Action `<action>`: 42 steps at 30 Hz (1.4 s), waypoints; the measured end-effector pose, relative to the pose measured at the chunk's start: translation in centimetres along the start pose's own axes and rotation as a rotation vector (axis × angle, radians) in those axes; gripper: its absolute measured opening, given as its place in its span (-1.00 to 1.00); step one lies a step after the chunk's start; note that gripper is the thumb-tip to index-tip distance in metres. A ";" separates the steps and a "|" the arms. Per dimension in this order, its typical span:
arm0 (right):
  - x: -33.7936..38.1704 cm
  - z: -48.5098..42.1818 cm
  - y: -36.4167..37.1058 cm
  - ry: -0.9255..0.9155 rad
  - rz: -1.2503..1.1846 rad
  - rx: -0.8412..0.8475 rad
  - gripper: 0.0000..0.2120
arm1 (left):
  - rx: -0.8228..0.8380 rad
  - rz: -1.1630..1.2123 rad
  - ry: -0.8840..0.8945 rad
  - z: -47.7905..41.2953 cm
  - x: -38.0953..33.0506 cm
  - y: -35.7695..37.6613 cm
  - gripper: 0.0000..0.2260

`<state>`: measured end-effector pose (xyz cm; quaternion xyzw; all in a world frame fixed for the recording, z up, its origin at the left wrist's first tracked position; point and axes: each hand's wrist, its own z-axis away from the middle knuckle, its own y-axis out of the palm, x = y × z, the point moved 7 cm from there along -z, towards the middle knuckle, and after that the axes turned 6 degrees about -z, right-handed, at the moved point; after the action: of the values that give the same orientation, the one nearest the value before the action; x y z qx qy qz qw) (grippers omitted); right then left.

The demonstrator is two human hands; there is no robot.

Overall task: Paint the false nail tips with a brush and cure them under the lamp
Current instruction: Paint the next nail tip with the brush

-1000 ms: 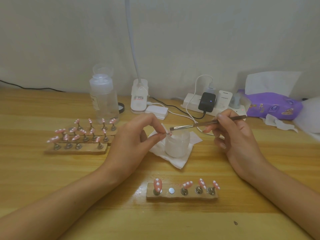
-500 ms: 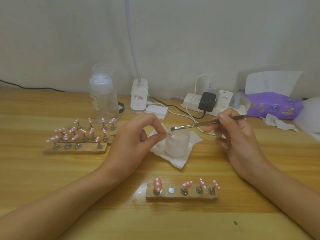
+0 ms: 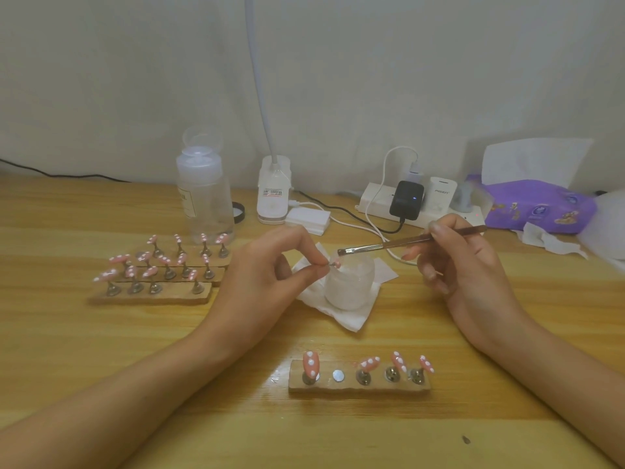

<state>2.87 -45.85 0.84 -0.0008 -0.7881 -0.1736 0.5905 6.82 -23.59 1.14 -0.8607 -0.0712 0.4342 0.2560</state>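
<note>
My left hand pinches a small nail tip on its metal stand between thumb and forefinger, above a frosted jar. My right hand grips a thin brush, its bristles a little above and to the right of the held tip. A wooden holder near the front edge carries several pink dotted nail tips and one bare magnet. Three more wooden holders with several pink tips sit at the left. The white lamp base stands at the back, its neck rising out of view.
A clear pump bottle stands behind the left holders. A white tissue lies under the jar. At the back right are a power strip with chargers and cables, a purple wipes pack and crumpled tissues.
The brush tip has edged slightly away from the held nail tip, up and to the right. Both hands otherwise stay where they were.
</note>
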 end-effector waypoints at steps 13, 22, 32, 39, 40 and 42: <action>-0.1 0.0 0.1 0.002 0.038 0.000 -0.79 | -0.010 -0.002 0.000 0.0 0.0 -0.1 -0.89; -0.2 -0.1 -0.3 0.005 0.026 -0.020 -0.77 | -0.010 -0.001 0.009 0.0 0.0 0.0 -0.89; 0.2 0.1 -0.3 -0.028 0.031 -0.013 -0.75 | -0.005 -0.007 0.001 -0.1 0.1 0.0 -0.89; 0.2 0.2 -0.1 -0.025 0.014 -0.006 -0.76 | 0.004 0.003 -0.009 -0.1 0.2 0.1 -0.91; 0.3 0.2 0.1 -0.029 0.010 0.008 -0.78 | 0.005 0.003 -0.010 -0.1 0.2 0.1 -0.91; 0.2 0.2 0.4 -0.026 0.036 0.034 -0.81 | 0.003 0.009 -0.012 -0.1 0.2 0.1 -0.90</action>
<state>2.67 -45.47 1.11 -0.0070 -0.7984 -0.1496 0.5831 7.00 -23.62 0.97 -0.8580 -0.0683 0.4406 0.2551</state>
